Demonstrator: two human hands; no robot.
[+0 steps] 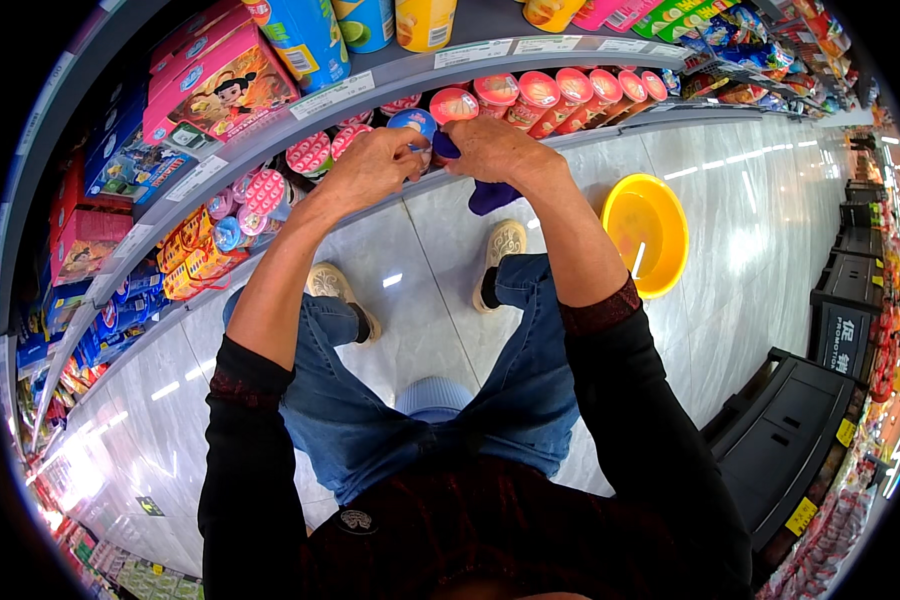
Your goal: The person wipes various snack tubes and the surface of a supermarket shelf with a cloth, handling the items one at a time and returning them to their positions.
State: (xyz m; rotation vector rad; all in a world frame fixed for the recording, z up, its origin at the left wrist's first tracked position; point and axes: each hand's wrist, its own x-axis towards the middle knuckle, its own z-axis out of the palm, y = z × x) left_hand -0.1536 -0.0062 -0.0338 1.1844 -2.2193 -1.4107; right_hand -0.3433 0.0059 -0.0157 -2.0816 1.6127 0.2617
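Observation:
At the lower shelf, my left hand (pixel 380 168) has its fingers curled round a small tub with a blue lid (pixel 412 124). Just to its right, my right hand (pixel 495 155) grips a purple cloth (pixel 492 197), which hangs down below it and touches the tub's side. Red-lidded tubes (pixel 536 92) stand in a row beyond my hands, and pink-lidded cups (pixel 308 152) sit left of the blue one. Part of the tub is hidden by my fingers and the cloth.
A yellow basin (pixel 642 236) with water stands on the tiled floor at my right. Shelves of boxes (pixel 210 95) and snack packs curve round front and left. Black bins (pixel 775 450) line the right. A blue ribbed seat (pixel 432 395) shows between my legs.

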